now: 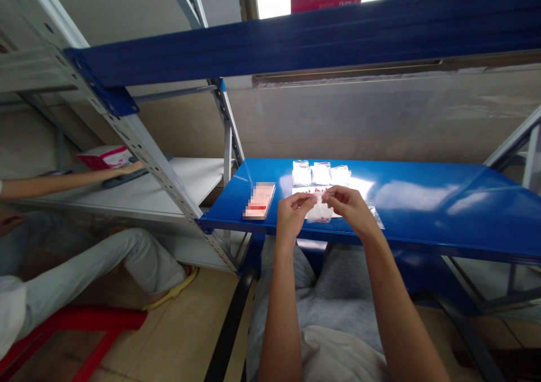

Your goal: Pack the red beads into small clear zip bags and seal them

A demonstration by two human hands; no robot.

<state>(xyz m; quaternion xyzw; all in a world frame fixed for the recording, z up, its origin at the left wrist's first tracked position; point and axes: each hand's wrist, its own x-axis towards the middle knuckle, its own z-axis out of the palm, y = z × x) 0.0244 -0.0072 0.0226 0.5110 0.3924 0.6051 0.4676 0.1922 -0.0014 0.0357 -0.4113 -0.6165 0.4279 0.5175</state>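
Note:
My left hand (291,213) and my right hand (349,204) meet above the front edge of the blue shelf. Pinched between the fingertips of both is the top edge of a small clear plastic bag (319,212). Small red pieces (318,190) show just behind the bag's top, against something white. Beyond my hands lie three small clear packets in a row: a left one (301,174), a middle one (321,174) and a right one (340,175). Another clear bag (375,214) lies partly under my right wrist.
On the blue shelf (439,201), a pinkish flat object (259,200), partly blurred out, lies left of my hands. A blue beam (296,47) crosses above. At left, a perforated upright (143,145) separates a white shelf (194,173), where another person's arm (71,182) reaches near a pink-and-white box (105,158).

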